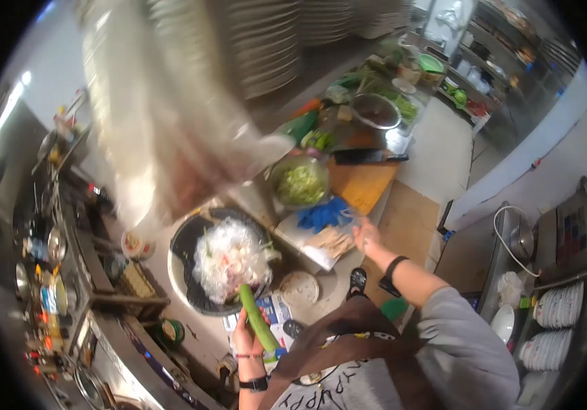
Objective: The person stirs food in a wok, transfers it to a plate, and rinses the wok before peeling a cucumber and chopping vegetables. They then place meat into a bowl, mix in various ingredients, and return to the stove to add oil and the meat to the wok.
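Note:
My left hand (243, 337) is closed round a long green vegetable (257, 321), shaped like a cucumber or slim gourd. Its far end overlaps the lined waste bin (180, 272), where crumpled clear plastic (228, 256) and scraps lie. My right hand (368, 238) is over the counter's near edge, beside a blue cloth (324, 214) and a pale tan, flat pile (331, 241). Blur hides its fingertips, and I cannot tell whether they hold anything. Just beyond, a metal bowl (276, 179) contains chopped pale-green pieces (300, 184).
A cleaver (368, 157) lies on the wooden cutting board (361, 184). Farther back are a steel basin (376, 111) and leafy vegetables. A plastic bag (170, 123) hangs large in the foreground, before stacked plates (262, 48). A round tub (300, 289) stands on the floor.

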A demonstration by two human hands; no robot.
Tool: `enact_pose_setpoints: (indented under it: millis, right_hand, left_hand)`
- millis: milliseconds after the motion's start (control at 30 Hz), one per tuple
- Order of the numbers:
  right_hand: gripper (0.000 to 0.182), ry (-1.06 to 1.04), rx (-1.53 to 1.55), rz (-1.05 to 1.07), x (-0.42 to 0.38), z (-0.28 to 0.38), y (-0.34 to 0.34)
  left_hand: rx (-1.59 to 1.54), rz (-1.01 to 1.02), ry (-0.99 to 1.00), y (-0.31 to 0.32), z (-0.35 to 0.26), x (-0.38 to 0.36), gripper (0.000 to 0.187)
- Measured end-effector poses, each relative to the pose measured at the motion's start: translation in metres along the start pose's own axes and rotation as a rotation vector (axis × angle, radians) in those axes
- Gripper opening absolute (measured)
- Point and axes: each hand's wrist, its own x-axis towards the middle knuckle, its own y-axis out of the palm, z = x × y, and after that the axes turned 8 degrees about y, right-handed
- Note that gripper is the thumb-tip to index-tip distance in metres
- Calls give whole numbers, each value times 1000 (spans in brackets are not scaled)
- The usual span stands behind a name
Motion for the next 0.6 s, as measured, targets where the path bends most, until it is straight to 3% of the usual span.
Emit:
enact_pose_setpoints:
  millis: [67, 133, 167, 200, 233, 267, 300, 433, 500, 600]
  right_hand:
    - [32, -184, 109, -198, 45, -15, 33]
    - [42, -221, 22, -56, 85, -11, 56]
    - [51, -182, 68, 79, 85, 5, 36]
    - [56, -339, 13, 100, 105, -4, 59]
    - [57, -357, 59, 208, 106, 9, 47]
    - [57, -503, 24, 156, 102, 16, 24]
    - [54, -518, 20, 118, 97, 17, 14]
    - [54, -376, 340, 286, 119, -25, 0]
    - [51, -128, 924, 988, 131, -57, -57]
    - [48, -209, 965, 835, 134, -90, -142]
  left_hand:
    - [60, 126, 66, 35, 12, 0, 33]
    - [221, 227, 190, 76, 32, 2, 36]
    - [246, 252, 200, 95, 44, 6, 36]
    - [279, 243, 205, 112, 59, 11, 39]
    - [312, 228, 208, 131, 75, 21, 43]
    - [336, 231, 208, 151, 93, 33, 43]
    - [325, 232, 143, 170, 109, 43, 42]
    - [271, 285, 14, 241, 177, 104, 30]
    - [321, 227, 40, 284, 218, 129, 26]
    - [377, 150, 39, 334, 272, 163, 27]
